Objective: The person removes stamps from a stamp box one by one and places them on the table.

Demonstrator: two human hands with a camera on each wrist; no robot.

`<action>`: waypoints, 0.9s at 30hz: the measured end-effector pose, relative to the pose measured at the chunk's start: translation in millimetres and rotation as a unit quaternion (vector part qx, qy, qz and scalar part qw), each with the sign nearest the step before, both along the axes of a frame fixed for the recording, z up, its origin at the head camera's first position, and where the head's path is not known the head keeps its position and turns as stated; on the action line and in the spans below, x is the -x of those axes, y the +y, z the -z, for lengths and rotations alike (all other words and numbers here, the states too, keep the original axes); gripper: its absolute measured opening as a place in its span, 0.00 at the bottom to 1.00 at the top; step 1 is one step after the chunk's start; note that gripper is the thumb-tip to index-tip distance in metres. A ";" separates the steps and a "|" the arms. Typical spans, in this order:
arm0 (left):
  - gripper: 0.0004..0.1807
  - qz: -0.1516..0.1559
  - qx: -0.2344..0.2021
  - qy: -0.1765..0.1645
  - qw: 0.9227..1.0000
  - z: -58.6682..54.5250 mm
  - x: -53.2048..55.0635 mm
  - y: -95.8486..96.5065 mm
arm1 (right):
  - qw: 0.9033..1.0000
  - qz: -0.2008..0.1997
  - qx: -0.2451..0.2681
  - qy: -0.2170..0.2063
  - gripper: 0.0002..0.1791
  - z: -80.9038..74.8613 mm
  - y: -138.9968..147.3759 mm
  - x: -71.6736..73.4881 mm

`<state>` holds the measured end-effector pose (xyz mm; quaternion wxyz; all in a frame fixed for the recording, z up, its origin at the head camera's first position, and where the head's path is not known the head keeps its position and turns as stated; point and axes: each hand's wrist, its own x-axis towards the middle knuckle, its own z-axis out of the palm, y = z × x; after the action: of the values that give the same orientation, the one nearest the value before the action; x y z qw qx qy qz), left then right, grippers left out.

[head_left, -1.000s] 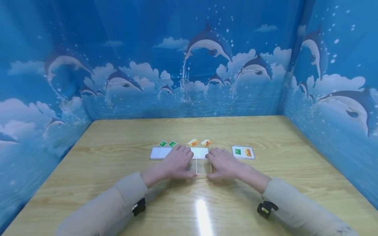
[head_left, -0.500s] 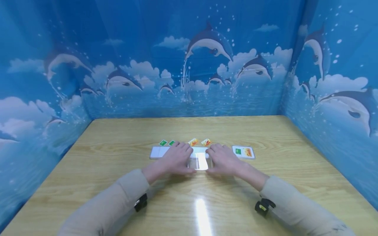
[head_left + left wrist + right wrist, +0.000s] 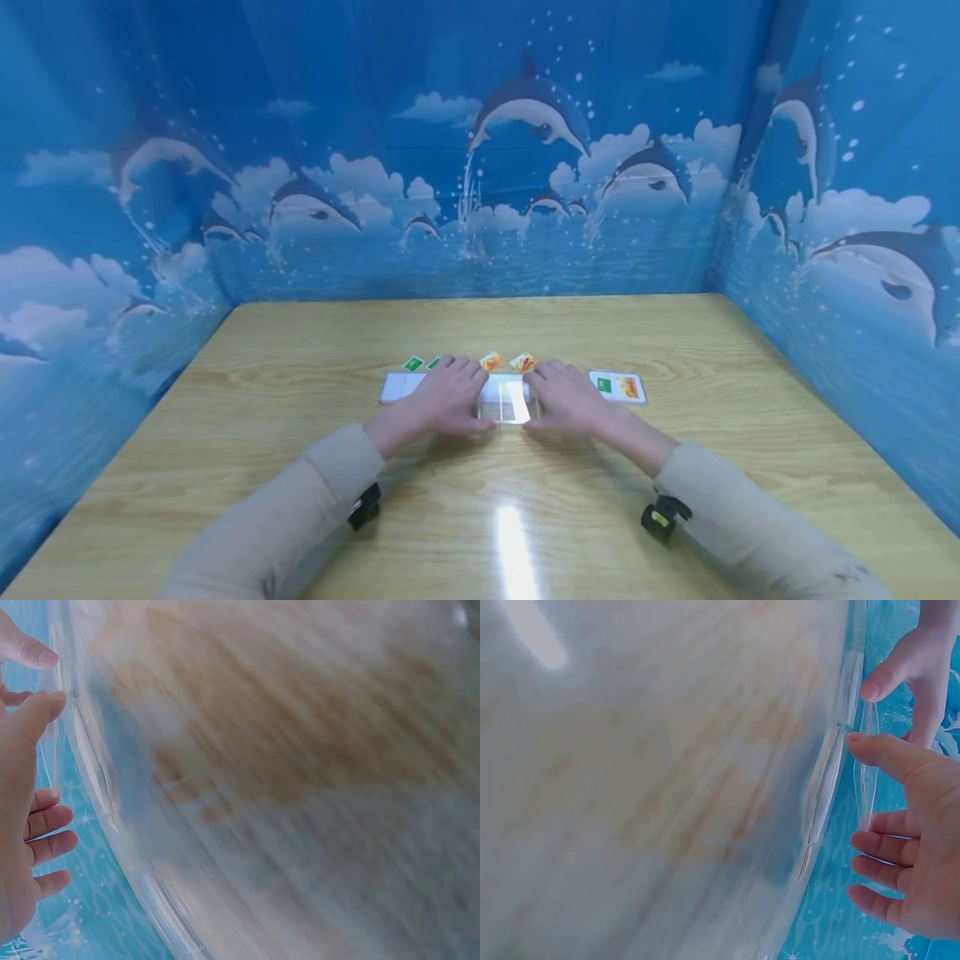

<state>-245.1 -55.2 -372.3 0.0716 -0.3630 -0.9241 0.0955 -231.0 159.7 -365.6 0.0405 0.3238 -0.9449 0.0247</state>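
Between my two hands is a clear plastic box or tray (image 3: 507, 410), with light glinting off it. My left hand (image 3: 446, 400) grips its left end, and my right hand (image 3: 567, 402) grips the right end, thumbs on the near side. Both wrist views show the clear plastic edge-on (image 3: 51, 754) beside thumb and fingers. Just beyond it lies a row of white panels (image 3: 401, 387), partly covered by the left hand. Behind the row are small green cards (image 3: 413, 363), one partly hidden by the left fingers, and two small orange picture cards (image 3: 491, 361).
To the right of the hands lies a white card or panel (image 3: 617, 387) bearing a green and an orange picture. The wooden table (image 3: 300, 350) meets blue dolphin-printed curtains (image 3: 360, 233) at its back and sides. Each wrist wears a dark strapped device (image 3: 660, 518).
Both hands have slid a little away from the body, carrying the clear plastic piece closer to the white row. A bright reflection has appeared on it. The cards stay where they were.
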 end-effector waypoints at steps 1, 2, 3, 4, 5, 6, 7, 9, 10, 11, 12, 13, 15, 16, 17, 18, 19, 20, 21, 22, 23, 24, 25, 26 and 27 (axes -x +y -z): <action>0.40 -0.001 -0.001 0.000 1.000 -0.3 0.8 -0.3 | 1.000 0.001 0.002 -0.001 0.39 -0.6 -0.6 1.2; 0.40 -0.001 -0.003 0.001 1.000 -0.6 1.5 -0.8 | 1.000 0.004 0.003 -0.003 0.40 -1.0 -1.3 2.4; 0.40 -0.002 -0.005 0.002 1.000 -0.8 2.2 -1.4 | 1.000 0.005 0.005 -0.005 0.40 -1.2 -1.9 3.6; 0.40 -0.002 -0.008 0.003 1.000 -0.9 2.8 -1.9 | 1.000 0.007 0.007 -0.007 0.40 -0.9 -2.5 5.0; 0.40 -0.004 -0.009 0.005 1.000 -1.0 3.4 -2.5 | 1.000 0.009 0.010 -0.010 0.39 -1.1 -3.3 6.1; 0.39 -0.005 -0.010 0.007 1.000 -0.9 3.9 -3.2 | 1.000 0.010 0.014 -0.012 0.39 -0.7 -4.0 7.2; 0.39 -0.007 -0.011 0.008 1.000 -0.9 4.5 -3.7 | 1.000 0.011 0.018 -0.014 0.39 -0.4 -4.6 8.5; 0.39 -0.011 -0.010 0.009 1.000 -1.0 5.4 -4.6 | 0.999 0.013 0.023 -0.021 0.39 0.0 -5.7 10.5; 0.39 -0.012 -0.010 0.008 1.000 -1.0 5.7 -4.9 | 0.999 0.014 0.025 -0.023 0.38 0.2 -6.0 11.5; 0.39 -0.014 -0.009 0.007 1.000 -1.2 6.1 -5.1 | 0.999 0.014 0.027 -0.026 0.38 0.2 -6.3 12.4; 0.38 -0.015 -0.008 0.005 1.000 -1.3 6.7 -5.2 | 0.999 0.015 0.027 -0.027 0.38 0.4 -6.4 13.4; 0.38 -0.018 -0.006 0.003 1.000 -1.5 7.2 -4.9 | 0.999 0.015 0.026 -0.027 0.39 0.7 -6.2 14.6; 0.38 -0.023 -0.007 -0.003 1.000 -2.0 8.4 -4.2 | 0.999 0.012 0.027 -0.026 0.39 1.1 -6.0 17.0; 0.38 -0.026 -0.007 -0.006 1.000 -2.2 9.1 -3.9 | 0.999 0.011 0.027 -0.024 0.38 1.4 -5.7 18.3; 0.38 -0.029 -0.006 -0.008 1.000 -2.4 9.9 -3.5 | 0.999 0.011 0.026 -0.024 0.38 1.5 -5.4 19.6; 0.38 -0.032 -0.008 -0.011 0.999 -2.6 10.5 -3.2 | 0.999 0.011 0.026 -0.025 0.38 1.6 -5.2 20.9; 0.38 -0.034 -0.008 -0.013 0.999 -2.8 11.1 -3.0 | 0.999 0.010 0.026 -0.025 0.38 1.9 -5.1 22.2; 0.38 -0.036 -0.008 -0.015 0.999 -3.0 11.7 -2.7 | 0.999 0.010 0.027 -0.027 0.38 1.9 -4.9 23.4; 0.38 -0.038 -0.007 -0.017 0.999 -3.1 12.3 -2.5 | 0.999 0.011 0.027 -0.029 0.38 1.8 -4.7 24.6; 0.38 -0.039 -0.006 -0.018 0.999 -3.2 13.0 -2.3 | 0.999 0.011 0.026 -0.030 0.39 2.1 -4.5 25.8; 0.38 -0.041 -0.006 -0.021 0.999 -3.1 13.9 -2.0 | 0.999 0.013 0.024 -0.033 0.39 2.5 -4.3 27.1; 0.39 -0.043 -0.004 -0.024 0.999 -2.9 14.9 -1.8 | 0.999 0.015 0.022 -0.035 0.39 2.7 -4.4 28.2; 0.39 -0.043 -0.004 -0.025 0.999 -2.7 15.9 -1.8 | 0.999 0.017 0.019 -0.037 0.39 2.9 -4.6 29.1; 0.40 -0.043 -0.006 -0.028 0.999 -2.2 17.1 -1.8 | 0.999 0.020 0.016 -0.040 0.39 3.0 -4.8 30.0; 0.40 -0.042 -0.007 -0.030 0.999 -1.4 18.6 -2.0 | 0.999 0.022 0.014 -0.043 0.39 3.0 -5.2 30.6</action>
<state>-263.7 -57.2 -370.8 0.0425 -0.3259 -0.9409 0.0812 -261.6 154.5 -368.6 0.0054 0.3010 -0.9522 0.0511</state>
